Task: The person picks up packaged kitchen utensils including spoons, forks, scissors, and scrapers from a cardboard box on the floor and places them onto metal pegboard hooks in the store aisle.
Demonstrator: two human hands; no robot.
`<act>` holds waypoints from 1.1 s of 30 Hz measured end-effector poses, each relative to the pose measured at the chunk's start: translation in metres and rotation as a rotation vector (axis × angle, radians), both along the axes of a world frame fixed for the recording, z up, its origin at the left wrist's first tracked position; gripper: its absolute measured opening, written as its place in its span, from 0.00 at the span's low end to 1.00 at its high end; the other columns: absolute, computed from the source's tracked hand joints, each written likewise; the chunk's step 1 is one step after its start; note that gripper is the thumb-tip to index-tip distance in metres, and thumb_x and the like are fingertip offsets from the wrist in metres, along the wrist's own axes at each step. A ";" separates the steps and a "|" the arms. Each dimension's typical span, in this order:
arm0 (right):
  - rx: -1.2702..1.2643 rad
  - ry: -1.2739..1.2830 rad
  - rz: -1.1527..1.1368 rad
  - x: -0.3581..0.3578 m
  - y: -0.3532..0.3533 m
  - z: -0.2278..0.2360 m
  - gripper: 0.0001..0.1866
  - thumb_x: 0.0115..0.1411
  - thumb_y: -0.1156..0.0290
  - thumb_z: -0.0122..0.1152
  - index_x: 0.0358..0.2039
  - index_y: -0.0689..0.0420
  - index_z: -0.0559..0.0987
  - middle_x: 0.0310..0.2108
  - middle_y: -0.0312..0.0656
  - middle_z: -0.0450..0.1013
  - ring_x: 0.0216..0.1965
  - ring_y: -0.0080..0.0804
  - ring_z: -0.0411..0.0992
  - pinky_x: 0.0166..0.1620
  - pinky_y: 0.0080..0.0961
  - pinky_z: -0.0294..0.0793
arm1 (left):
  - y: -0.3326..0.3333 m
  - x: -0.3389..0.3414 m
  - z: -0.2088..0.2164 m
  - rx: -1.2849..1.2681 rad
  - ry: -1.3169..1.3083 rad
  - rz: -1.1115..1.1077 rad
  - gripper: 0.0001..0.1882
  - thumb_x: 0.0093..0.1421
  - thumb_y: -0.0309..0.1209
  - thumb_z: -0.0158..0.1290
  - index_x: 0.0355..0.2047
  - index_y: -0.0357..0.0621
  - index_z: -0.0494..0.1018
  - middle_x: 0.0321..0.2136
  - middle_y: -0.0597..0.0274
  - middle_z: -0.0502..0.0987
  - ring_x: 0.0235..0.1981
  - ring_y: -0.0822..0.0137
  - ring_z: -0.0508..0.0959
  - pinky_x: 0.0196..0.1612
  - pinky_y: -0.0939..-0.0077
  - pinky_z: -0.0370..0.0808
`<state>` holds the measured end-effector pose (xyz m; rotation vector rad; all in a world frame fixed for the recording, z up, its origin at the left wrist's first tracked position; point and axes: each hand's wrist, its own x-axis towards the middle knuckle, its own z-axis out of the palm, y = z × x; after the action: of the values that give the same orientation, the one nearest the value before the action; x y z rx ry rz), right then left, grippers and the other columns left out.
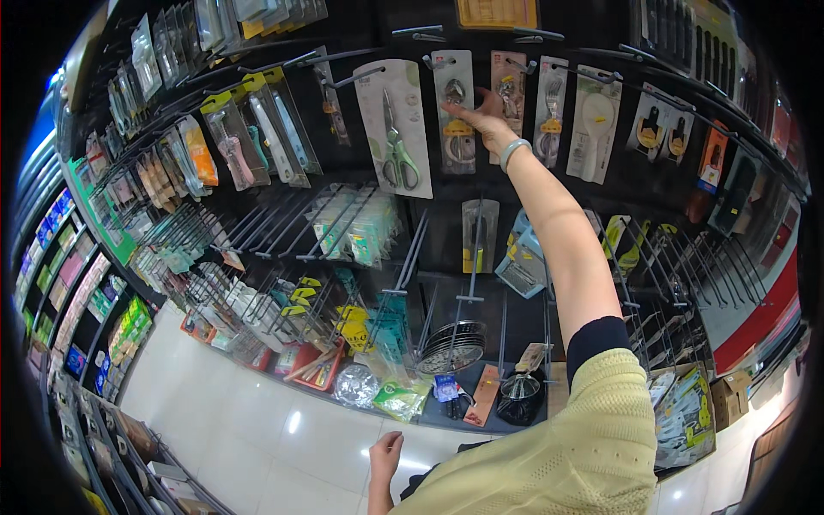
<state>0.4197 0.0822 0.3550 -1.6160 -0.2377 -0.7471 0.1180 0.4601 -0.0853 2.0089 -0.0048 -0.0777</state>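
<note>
I'm finding tight room above, open room below.
Utensil cards (pixel 458 133) and hooks (pixel 529 66) are crowding the right hand (pixel 485 118); long prongs (pixel 470 298) are jutting out lower down; over tiled floor (pixel 249 438), open room is lying beside the left hand (pixel 386 453).

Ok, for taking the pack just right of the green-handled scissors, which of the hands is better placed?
The right hand, I'd judge: it is raised at that pack, fingers extended across its front, though contact is unclear. The left hand is low, well below it.
</note>
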 end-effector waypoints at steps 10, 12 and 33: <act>0.138 0.001 0.294 0.010 -0.010 -0.002 0.39 0.41 0.64 0.72 0.51 0.63 0.63 0.44 0.43 0.69 0.48 0.30 0.67 0.49 0.23 0.67 | -0.026 0.001 0.019 0.022 0.023 0.001 0.11 0.55 0.31 0.54 0.36 0.39 0.76 0.28 0.54 0.79 0.29 0.66 0.79 0.33 0.75 0.75; 0.133 -0.002 0.293 0.002 -0.005 -0.001 0.38 0.41 0.65 0.72 0.51 0.62 0.64 0.44 0.43 0.69 0.47 0.29 0.67 0.48 0.23 0.67 | -0.029 0.000 0.017 0.009 0.025 -0.012 0.11 0.55 0.31 0.54 0.36 0.39 0.76 0.28 0.54 0.78 0.29 0.66 0.79 0.32 0.75 0.75; 0.158 0.018 0.382 -0.179 0.104 0.020 0.30 0.42 0.72 0.70 0.45 0.61 0.66 0.37 0.41 0.69 0.39 0.31 0.72 0.39 0.32 0.77 | -0.029 -0.019 0.018 -0.048 -0.094 -0.286 0.11 0.55 0.30 0.53 0.35 0.37 0.75 0.31 0.51 0.78 0.30 0.60 0.79 0.31 0.72 0.76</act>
<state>0.2408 0.1863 0.3755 -1.3729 -0.4489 -0.4447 0.0995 0.4316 -0.0676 1.9506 -0.3513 -0.1636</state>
